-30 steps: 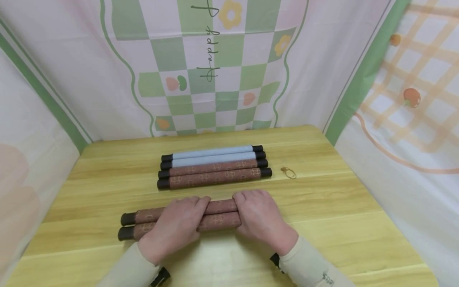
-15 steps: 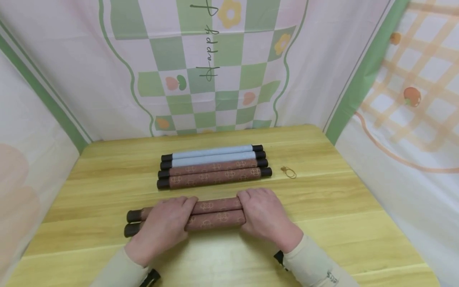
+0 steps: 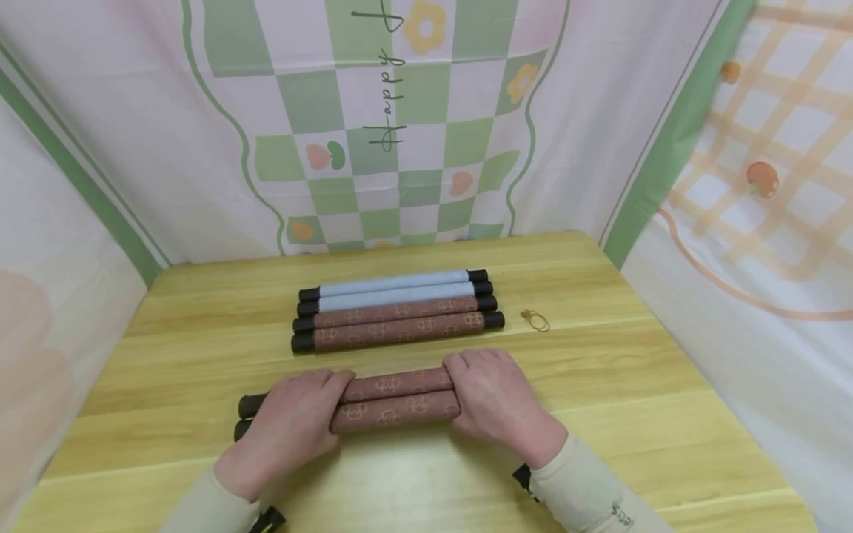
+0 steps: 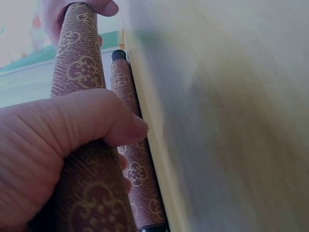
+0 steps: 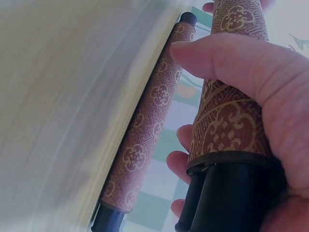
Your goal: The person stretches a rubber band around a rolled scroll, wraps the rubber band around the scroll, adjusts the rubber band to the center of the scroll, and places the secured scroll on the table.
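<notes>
A brown scroll (image 3: 403, 411) with a gold flower pattern lies across the front of the table as two rolls side by side. My left hand (image 3: 293, 414) grips both rolls near their left end, where black knobs (image 3: 253, 405) stick out. Around the right end my right hand (image 3: 496, 403) is wrapped, hiding the knobs there in the head view. In the right wrist view, black knobs (image 5: 236, 198) show beneath the palm, with the thumb (image 5: 212, 58) over the near roll. My left thumb (image 4: 106, 116) crosses the patterned roll in the left wrist view.
Behind the held scroll, brown rolls (image 3: 400, 331) and pale blue rolls (image 3: 400, 286) with black ends lie in a parallel row. A thin tan loop (image 3: 538, 321) rests to their right on the wooden table (image 3: 640, 414). Printed curtains (image 3: 426, 141) enclose the table.
My left hand has slid left along the scroll toward its knobs. The scroll and my right hand have shifted slightly right. The row behind stays in place.
</notes>
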A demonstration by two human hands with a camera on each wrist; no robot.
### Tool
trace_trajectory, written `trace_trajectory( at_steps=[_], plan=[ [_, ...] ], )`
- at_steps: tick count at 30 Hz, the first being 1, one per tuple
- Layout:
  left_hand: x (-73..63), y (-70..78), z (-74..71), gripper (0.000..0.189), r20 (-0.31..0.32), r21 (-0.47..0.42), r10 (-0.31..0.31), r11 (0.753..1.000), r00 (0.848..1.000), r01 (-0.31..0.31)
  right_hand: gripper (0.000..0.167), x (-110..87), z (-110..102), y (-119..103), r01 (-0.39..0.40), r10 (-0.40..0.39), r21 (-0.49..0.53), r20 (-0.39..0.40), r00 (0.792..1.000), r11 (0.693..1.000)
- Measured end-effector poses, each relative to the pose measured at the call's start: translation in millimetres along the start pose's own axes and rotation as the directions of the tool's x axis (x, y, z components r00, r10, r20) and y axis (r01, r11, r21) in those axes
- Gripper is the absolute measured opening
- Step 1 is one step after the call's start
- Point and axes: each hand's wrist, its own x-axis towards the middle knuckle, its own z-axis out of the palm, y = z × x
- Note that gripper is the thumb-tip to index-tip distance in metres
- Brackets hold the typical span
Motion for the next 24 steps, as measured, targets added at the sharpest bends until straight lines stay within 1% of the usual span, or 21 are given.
trace_trajectory(
  at_steps=[5,11,13,15,17,20,22,24],
  plan=[
    [-3.0,-1.8,2.5,0.075,-0.053,-0.023,0.027,0.999,0.998,-0.028,0.054,0.0,0.3,0.5,0.002,-0.002,0.011,0.003,1.0,1.0],
    [-4.8,-2.4,5.6,0.07,-0.069,-0.05,0.045,0.998,0.997,-0.048,0.054,-0.8,0.9,1.1,0.018,-0.018,0.016,-0.015,1.0,1.0],
    [-4.9,-2.7,6.2,0.069,-0.077,-0.047,0.05,0.997,0.996,-0.054,0.058,-1.2,0.9,1.4,0.028,-0.027,0.013,-0.026,0.999,1.0],
    [-5.2,-3.3,6.5,0.068,-0.085,-0.042,0.054,0.997,0.995,-0.058,0.066,-1.8,0.7,2.1,0.031,-0.031,0.016,-0.023,0.999,0.999],
    [-5.5,-3.7,6.6,0.068,-0.089,-0.04,0.054,0.998,0.995,-0.058,0.078,-2.1,-0.6,2.7,0.032,-0.032,0.024,-0.002,0.999,0.999],
    [-6.0,-4.7,6.5,0.069,-0.089,-0.038,0.049,0.998,0.995,-0.052,0.095,-2.7,-4.2,4.0,0.018,-0.02,0.043,0.05,0.999,0.999],
    [-6.2,-5.2,6.3,0.069,-0.09,-0.037,0.045,0.998,0.995,-0.049,0.098,-3.2,-7.1,5.0,0.004,-0.008,0.047,0.078,0.997,0.999],
    [-6.2,-5.8,6.2,0.069,-0.089,-0.034,0.043,0.998,0.995,-0.046,0.091,-3.6,-9.1,6.4,-0.009,0.006,0.038,0.088,0.996,0.999]
  ],
)
